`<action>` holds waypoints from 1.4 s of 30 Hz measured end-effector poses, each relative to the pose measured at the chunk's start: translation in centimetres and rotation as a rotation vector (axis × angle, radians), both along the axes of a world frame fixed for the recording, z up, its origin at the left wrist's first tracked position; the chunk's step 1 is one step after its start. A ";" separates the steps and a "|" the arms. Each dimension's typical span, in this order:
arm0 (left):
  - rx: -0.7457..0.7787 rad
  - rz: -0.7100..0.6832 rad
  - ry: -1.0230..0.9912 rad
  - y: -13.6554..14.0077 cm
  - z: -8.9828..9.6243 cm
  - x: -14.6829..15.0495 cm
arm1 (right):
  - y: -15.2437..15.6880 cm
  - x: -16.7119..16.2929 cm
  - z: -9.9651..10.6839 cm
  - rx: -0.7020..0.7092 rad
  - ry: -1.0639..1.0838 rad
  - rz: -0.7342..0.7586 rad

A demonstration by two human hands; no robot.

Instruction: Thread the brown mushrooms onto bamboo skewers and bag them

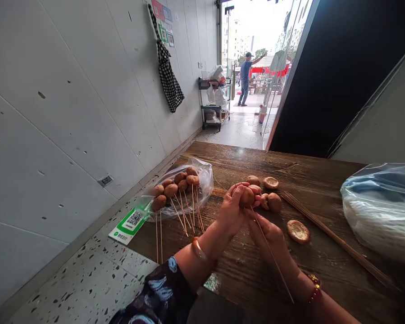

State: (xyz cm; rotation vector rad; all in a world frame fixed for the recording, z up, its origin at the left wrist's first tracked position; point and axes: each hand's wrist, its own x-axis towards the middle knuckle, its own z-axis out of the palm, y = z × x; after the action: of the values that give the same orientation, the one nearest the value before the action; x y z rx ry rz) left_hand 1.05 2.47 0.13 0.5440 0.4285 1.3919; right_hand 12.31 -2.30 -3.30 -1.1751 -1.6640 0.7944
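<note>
My left hand (227, 213) is closed around a brown mushroom cap (247, 197), its thumb across the cap's side. From the cap's lower edge a thin bamboo skewer (275, 261) slants down to the right, crossing in front of my right hand (270, 236). That hand's fingers are closed at the skewer's upper part, just under the cap; its fingertips are partly hidden. Just beyond my hands lie loose mushrooms (275, 203), and an upturned cap (298, 231) rests right of my right hand. To the left, skewered mushrooms (171, 190) lie on a clear plastic bag (206, 173).
A bundle of bamboo skewers (334, 236) lies across the right of the wooden table (243, 279). Beyond it sits a bulky plastic bag (384, 211). A green QR-code card (128, 227) is at the left edge. A cart (216, 105) and a person (245, 76) are in the background.
</note>
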 end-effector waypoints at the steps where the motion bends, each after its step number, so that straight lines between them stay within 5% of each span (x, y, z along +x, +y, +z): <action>1: 0.000 -0.001 0.001 0.0 0.0 0.0 | 0.0 0.0 0.1 0.012 0.000 0.007; 18: -0.052 -0.006 0.073 -0.4 0.2 0.7 | 0.5 -0.5 1.1 0.078 -0.022 -0.093; 24: -0.052 -0.085 0.064 0.2 0.3 -0.7 | 0.8 0.1 1.0 -0.103 0.089 0.071; 31: -0.014 0.046 0.140 1.0 0.0 -1.3 | 1.5 1.9 1.3 -0.179 0.261 0.055; 37: -0.013 0.009 0.148 0.9 -0.2 -1.1 | 1.1 1.6 1.0 0.009 -0.096 0.000; 42: -0.027 -0.029 0.128 0.8 0.0 -0.7 | 1.1 1.2 0.6 0.094 -0.065 -0.008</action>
State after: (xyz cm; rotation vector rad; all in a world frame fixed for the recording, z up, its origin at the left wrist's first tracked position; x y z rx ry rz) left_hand 0.34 3.26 0.08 0.6170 0.5396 1.3262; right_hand 13.46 -1.16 -2.68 -1.1524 -1.7296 0.6720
